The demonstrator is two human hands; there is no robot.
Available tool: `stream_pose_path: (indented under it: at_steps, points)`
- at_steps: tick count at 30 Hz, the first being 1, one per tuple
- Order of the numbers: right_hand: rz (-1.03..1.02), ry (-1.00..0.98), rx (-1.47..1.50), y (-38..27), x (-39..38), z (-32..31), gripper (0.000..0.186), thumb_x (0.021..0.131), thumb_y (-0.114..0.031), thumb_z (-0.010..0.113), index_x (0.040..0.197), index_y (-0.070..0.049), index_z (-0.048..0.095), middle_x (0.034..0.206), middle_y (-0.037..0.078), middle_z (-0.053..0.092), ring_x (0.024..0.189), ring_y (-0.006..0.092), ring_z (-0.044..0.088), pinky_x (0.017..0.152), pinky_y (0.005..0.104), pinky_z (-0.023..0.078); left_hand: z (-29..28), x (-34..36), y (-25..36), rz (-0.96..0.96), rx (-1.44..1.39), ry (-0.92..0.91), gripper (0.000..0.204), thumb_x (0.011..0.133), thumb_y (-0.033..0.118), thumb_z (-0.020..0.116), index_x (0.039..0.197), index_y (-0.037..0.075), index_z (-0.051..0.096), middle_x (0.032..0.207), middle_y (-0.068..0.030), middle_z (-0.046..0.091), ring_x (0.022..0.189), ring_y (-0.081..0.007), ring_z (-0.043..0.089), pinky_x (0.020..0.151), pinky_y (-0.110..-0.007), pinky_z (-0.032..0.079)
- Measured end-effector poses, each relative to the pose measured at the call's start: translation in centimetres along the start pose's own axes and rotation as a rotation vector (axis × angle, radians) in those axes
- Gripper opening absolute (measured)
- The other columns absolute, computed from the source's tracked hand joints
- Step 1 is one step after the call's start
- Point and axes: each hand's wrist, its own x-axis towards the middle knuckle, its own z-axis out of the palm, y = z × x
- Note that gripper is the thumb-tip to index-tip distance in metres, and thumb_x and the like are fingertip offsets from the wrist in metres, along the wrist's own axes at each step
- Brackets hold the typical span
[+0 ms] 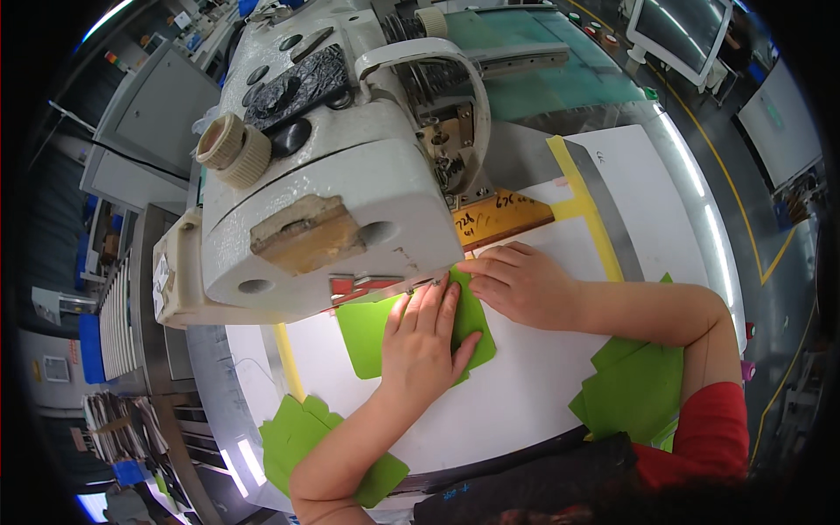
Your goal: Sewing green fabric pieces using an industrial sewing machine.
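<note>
A flat, bright green piece with rounded corners [360,339], like fabric or thin leather, lies under the head of a white sewing machine [324,219]. My left hand [423,337] rests flat on it, fingers stretched toward the machine and thumb spread to the right. At the piece's upper right edge, my right hand [525,284] has its bent fingers together with the tips at the material; its thumb is hidden. The machine's head covers the piece's far edge. Beside the right fingertips sits an orange-brown plate with handwriting [503,217].
Stacked green pieces lie under my left forearm [297,437] and right forearm [637,389]. The white work surface [516,394] bears yellow tape [598,232]. A green glassy panel [542,74] stretches behind, a monitor [681,35] stands far right, and grey cabinets [153,114] stand left.
</note>
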Motion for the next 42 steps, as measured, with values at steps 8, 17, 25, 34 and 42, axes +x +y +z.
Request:
stream_pose_path:
  at_steps: [8,17,25,34,42]
  points:
    - [0.004,-0.008,-0.006,-0.1,0.1,0.1,0.020,0.078,-0.012,0.060,0.096,-0.004,0.060,0.113,0.008,0.059,0.105,0.0211,0.057,0.089,0.0347,0.047,-0.4,0.1,-0.1,0.009,-0.018,-0.008,0.062,0.077,0.031,0.072,0.127,-0.001,0.054,0.135,-0.0158,0.051,0.124,-0.0309,0.050,0.103,-0.041,0.037]
    - [-0.010,-0.002,-0.001,-0.1,0.4,-0.1,0.025,0.081,-0.013,0.068,0.103,-0.003,0.061,0.111,0.003,0.060,0.099,0.0199,0.058,0.083,0.0338,0.050,-0.9,0.1,0.0,-0.010,0.005,-0.031,0.061,0.077,0.031,0.071,0.126,0.000,0.054,0.135,-0.0152,0.051,0.122,-0.0290,0.051,0.103,-0.041,0.037]
    - [-0.013,0.007,-0.003,-0.3,0.5,-0.2,0.023,0.079,-0.012,0.067,0.099,-0.003,0.061,0.108,0.004,0.060,0.099,0.0203,0.058,0.083,0.0337,0.050,-0.8,0.0,-0.1,-0.004,0.025,-0.021,0.059,0.081,0.036,0.068,0.126,0.001,0.055,0.125,-0.0144,0.055,0.116,-0.0277,0.053,0.105,-0.043,0.036]
    - [-0.017,-0.060,-0.056,-1.0,0.9,-0.5,0.019,0.078,-0.012,0.058,0.095,-0.004,0.061,0.110,0.007,0.059,0.103,0.0211,0.056,0.090,0.0359,0.045,-1.2,-0.1,0.2,-0.018,0.056,-0.019,0.061,0.077,0.027,0.072,0.128,0.000,0.052,0.131,-0.0158,0.052,0.119,-0.0295,0.051,0.104,-0.044,0.036]
    - [-0.090,0.017,-0.020,-1.1,1.0,-0.6,0.012,0.079,-0.015,0.067,0.088,-0.007,0.063,0.097,0.003,0.062,0.095,0.0191,0.058,0.085,0.0350,0.046,-1.3,-0.5,-0.6,-0.010,-0.030,-0.012,0.050,0.079,0.020,0.070,0.124,0.004,0.055,0.129,-0.0143,0.054,0.115,-0.0279,0.054,0.102,-0.043,0.038]
